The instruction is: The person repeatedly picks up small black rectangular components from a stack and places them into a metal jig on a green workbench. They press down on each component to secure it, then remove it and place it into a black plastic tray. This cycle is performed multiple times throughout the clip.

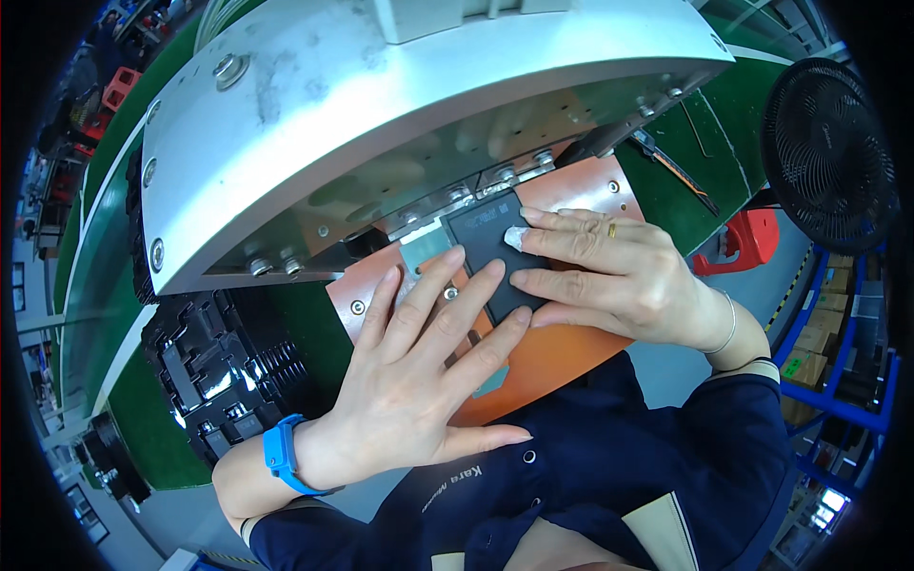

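A flat black rectangular block (484,226), perhaps a battery pack, lies in a fixture on a copper-coloured plate (595,190) under the front of a large silver machine (428,95). My left hand (414,352) rests with fingers spread, its fingertips on the block's left side and the metal beside it. From the right, my right hand (609,271) lays its stretched fingers on the block's right side. One of its fingertips has a white wrapping. Both palms face down, and the lower part of the block is partly covered by the fingers.
Black moulded trays (224,371) are stacked at the left on the green bench (328,357). A box cutter (676,171) and a thin hex key (698,130) lie at the right, near a black fan (826,152) and a red holder (747,243).
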`<state>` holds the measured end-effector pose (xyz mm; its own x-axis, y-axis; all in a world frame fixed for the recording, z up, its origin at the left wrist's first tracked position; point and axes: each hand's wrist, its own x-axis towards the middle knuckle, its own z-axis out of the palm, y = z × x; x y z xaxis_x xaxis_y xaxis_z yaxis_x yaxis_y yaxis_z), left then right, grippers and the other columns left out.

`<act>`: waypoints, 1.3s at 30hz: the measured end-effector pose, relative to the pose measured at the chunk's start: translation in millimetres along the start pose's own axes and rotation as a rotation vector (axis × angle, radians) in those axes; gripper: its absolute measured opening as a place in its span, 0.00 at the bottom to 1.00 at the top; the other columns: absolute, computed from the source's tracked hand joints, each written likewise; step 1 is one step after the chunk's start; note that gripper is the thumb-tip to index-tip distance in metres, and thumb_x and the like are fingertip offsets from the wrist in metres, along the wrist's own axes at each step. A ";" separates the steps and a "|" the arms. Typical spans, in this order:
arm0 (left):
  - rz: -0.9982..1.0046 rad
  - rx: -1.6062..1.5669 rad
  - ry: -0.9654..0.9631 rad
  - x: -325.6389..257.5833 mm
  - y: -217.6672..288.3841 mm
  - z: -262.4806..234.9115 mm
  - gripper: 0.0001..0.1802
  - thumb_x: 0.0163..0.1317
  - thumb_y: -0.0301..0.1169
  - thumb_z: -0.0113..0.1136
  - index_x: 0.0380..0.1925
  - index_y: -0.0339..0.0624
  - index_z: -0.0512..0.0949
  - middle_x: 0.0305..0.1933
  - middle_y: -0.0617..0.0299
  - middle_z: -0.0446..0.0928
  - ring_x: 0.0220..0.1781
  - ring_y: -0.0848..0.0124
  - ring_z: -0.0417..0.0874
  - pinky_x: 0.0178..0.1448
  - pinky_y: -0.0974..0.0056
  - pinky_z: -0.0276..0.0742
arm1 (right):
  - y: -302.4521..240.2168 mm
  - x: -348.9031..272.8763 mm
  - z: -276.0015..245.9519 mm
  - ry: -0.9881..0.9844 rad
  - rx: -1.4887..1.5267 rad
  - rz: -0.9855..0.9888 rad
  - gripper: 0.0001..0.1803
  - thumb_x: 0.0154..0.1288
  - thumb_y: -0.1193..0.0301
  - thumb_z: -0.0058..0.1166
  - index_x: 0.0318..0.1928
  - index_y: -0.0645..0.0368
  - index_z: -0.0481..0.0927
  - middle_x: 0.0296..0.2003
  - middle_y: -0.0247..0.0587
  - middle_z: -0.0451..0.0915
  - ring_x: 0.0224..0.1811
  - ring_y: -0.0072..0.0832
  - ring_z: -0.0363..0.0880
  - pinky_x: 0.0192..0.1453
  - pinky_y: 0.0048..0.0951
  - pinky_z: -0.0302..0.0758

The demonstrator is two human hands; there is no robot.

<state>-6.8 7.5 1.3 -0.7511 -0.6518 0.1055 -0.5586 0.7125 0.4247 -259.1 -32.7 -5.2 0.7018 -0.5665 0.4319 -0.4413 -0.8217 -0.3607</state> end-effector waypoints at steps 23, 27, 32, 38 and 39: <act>0.002 0.007 -0.030 2.4 -4.9 0.3 0.39 0.51 0.68 0.60 0.56 0.56 0.79 0.71 0.53 0.63 0.72 0.45 0.60 0.74 0.37 0.48 | -0.2 3.4 7.0 0.012 -0.125 -0.096 0.17 0.49 0.64 0.71 0.38 0.61 0.85 0.43 0.46 0.84 0.47 0.43 0.86 0.49 0.35 0.85; -0.015 0.012 -0.037 1.5 -2.6 1.6 0.38 0.51 0.68 0.60 0.56 0.56 0.79 0.71 0.53 0.63 0.72 0.45 0.61 0.74 0.38 0.48 | -1.7 1.2 10.2 0.027 -0.142 -0.093 0.17 0.51 0.63 0.71 0.37 0.62 0.85 0.44 0.46 0.84 0.47 0.43 0.86 0.49 0.36 0.86; -0.019 0.007 -0.039 1.5 -2.6 2.8 0.38 0.52 0.68 0.60 0.55 0.56 0.80 0.71 0.53 0.63 0.71 0.45 0.61 0.74 0.38 0.49 | -3.0 1.6 9.0 0.028 -0.162 -0.080 0.17 0.52 0.63 0.70 0.38 0.63 0.85 0.44 0.46 0.84 0.47 0.41 0.86 0.49 0.35 0.86; -0.009 0.030 -0.024 4.2 -1.9 2.5 0.38 0.51 0.67 0.61 0.55 0.55 0.80 0.71 0.52 0.64 0.71 0.44 0.61 0.73 0.37 0.52 | -4.1 0.2 9.8 0.038 -0.164 -0.063 0.17 0.53 0.64 0.69 0.38 0.63 0.85 0.45 0.47 0.84 0.48 0.41 0.86 0.48 0.34 0.85; -0.008 0.041 -0.017 3.7 -1.7 2.7 0.38 0.51 0.67 0.61 0.55 0.55 0.80 0.71 0.52 0.64 0.71 0.44 0.61 0.72 0.37 0.53 | -4.5 0.4 10.1 0.036 -0.162 -0.063 0.16 0.53 0.64 0.69 0.38 0.63 0.85 0.45 0.47 0.84 0.48 0.41 0.86 0.47 0.33 0.85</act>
<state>-9.6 4.6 -1.4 -0.7522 -0.6532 0.0871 -0.5783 0.7177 0.3880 -251.2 -28.6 -11.8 0.7117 -0.5130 0.4799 -0.4832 -0.8534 -0.1956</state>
